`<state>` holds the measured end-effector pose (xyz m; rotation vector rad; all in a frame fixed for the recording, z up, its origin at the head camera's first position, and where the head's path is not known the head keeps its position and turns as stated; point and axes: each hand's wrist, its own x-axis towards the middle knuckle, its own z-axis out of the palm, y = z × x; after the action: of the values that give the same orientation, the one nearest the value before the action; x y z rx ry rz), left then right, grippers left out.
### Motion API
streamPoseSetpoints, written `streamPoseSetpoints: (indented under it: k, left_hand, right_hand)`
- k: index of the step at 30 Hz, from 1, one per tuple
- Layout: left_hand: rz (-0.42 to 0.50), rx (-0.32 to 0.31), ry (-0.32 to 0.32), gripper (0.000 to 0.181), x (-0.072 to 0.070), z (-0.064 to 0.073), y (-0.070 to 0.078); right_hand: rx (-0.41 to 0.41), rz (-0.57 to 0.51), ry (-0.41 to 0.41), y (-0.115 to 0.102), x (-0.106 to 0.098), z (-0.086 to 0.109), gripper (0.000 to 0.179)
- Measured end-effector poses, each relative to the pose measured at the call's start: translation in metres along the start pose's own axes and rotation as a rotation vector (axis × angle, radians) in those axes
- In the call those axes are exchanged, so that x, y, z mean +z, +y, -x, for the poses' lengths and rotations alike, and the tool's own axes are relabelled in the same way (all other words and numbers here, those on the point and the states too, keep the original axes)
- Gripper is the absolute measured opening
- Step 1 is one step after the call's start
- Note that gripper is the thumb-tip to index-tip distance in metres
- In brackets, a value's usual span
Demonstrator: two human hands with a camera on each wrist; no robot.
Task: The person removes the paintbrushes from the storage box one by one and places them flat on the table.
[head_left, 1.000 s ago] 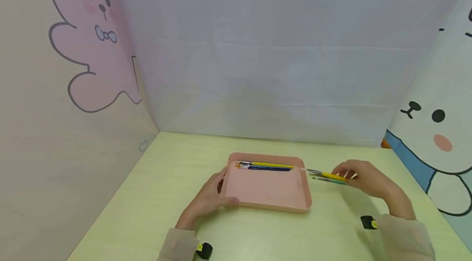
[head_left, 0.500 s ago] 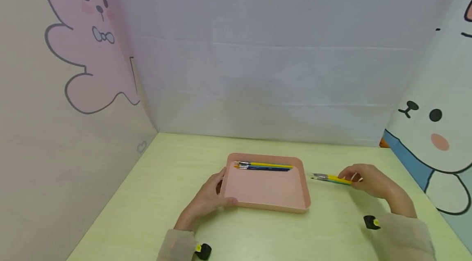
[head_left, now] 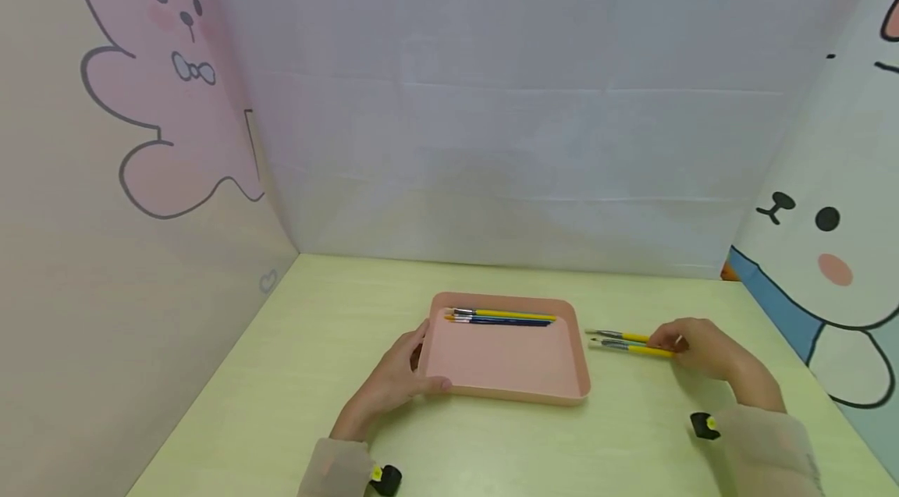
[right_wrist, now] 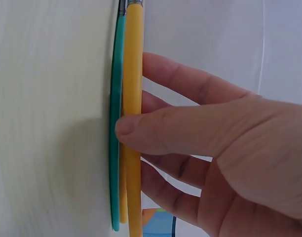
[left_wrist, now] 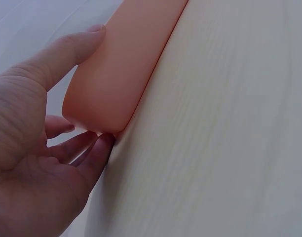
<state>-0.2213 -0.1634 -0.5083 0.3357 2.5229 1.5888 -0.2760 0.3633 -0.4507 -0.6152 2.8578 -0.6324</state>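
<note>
The left hand [head_left: 396, 372] holds the near left corner of a shallow pink tray [head_left: 502, 360]. In the left wrist view its thumb lies on the tray's wall while the other fingers bend around the corner. Inside the tray, along the far side, lie yellow and dark blue paintbrushes [head_left: 509, 322], bristles to the left. Right of the tray, the right hand [head_left: 702, 349] pinches a yellow paintbrush [right_wrist: 134, 74], thumb across its handle and fingers behind. A green paintbrush [right_wrist: 116, 89] and a second yellow paintbrush [head_left: 634, 337] lie close beside it, partly hidden by the hand.
Pale wood-grained table [head_left: 506, 450] surrounds the tray. A plain light wall covering [head_left: 506, 169] rises behind, with cartoon-printed panels at left [head_left: 168, 154] and right [head_left: 843, 271]. Small black devices sit at both wrists.
My right hand has moved slightly right and nearer with the yellow paintbrush. Two yellow brushes now show beside the green one. The left hand stays on the tray.
</note>
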Motion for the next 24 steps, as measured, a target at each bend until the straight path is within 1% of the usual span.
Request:
streamPoseSetpoints:
  k: [5, 12, 19, 24]
  left_hand:
    - [0.006, 0.004, -0.002, 0.118, 0.0, -0.001, 0.0]
    - [0.006, -0.005, 0.003, 0.118, 0.0, 0.0, 0.001]
    - [0.013, 0.001, -0.002, 0.117, 0.0, 0.0, 0.001]
    - [0.014, -0.003, 0.001, 0.117, 0.0, 0.0, 0.002]
  right_hand:
    - [0.016, 0.009, 0.007, 0.003, 0.003, -0.001, 0.041]
    - [-0.006, 0.025, 0.032, 0.007, 0.008, -0.003, 0.039]
    - [-0.032, 0.029, 0.058, 0.012, 0.011, -0.004, 0.04]
    - [-0.034, 0.024, 0.067, 0.013, 0.012, -0.004, 0.039]
